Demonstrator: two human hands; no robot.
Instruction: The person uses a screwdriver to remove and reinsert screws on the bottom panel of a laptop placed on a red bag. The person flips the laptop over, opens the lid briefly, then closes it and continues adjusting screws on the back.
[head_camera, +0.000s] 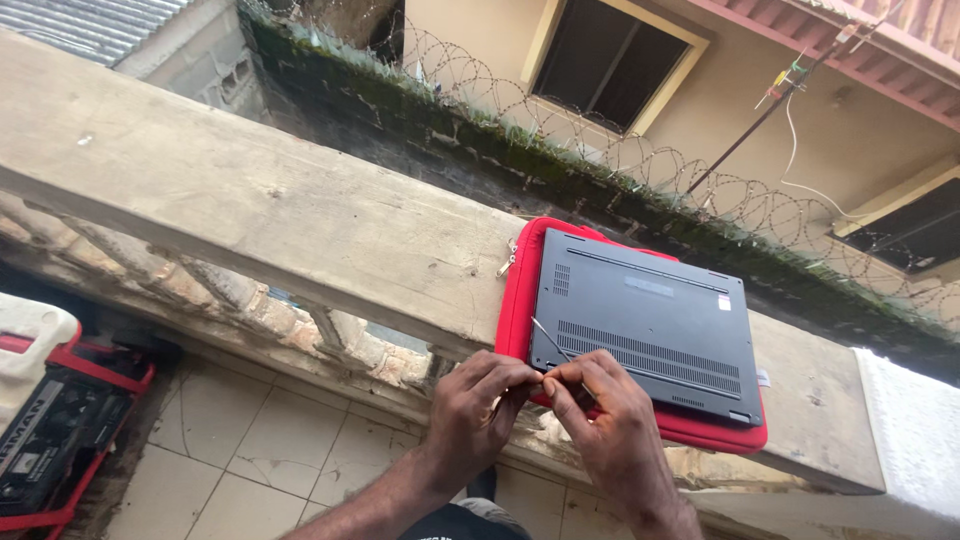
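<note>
- Right now I see my two hands close together at the near edge of the ledge (300, 220).
- My left hand (478, 405) has its fingers curled in, and the fingertips pinch something tiny that I cannot make out.
- My right hand (600, 410) is curled too, and it holds a thin screwdriver (552, 342) between thumb and fingers.
- The screwdriver's thin metal shaft points up and to the left, over the near left corner of the laptop (645, 325).
- The laptop is dark grey and lies upside down, so I see its bottom with the air slots.
- It rests on a red sleeve (520, 290), which lies flat on the grey concrete ledge.
- Both hands touch each other at the fingertips, just beside the laptop's near edge.
- Down on the left, on the tiled floor (250, 450), sits a red and black generator (50, 440).
- Past the ledge there is a mossy wall (450, 140) with coiled razor wire (600, 150) on top.
</note>
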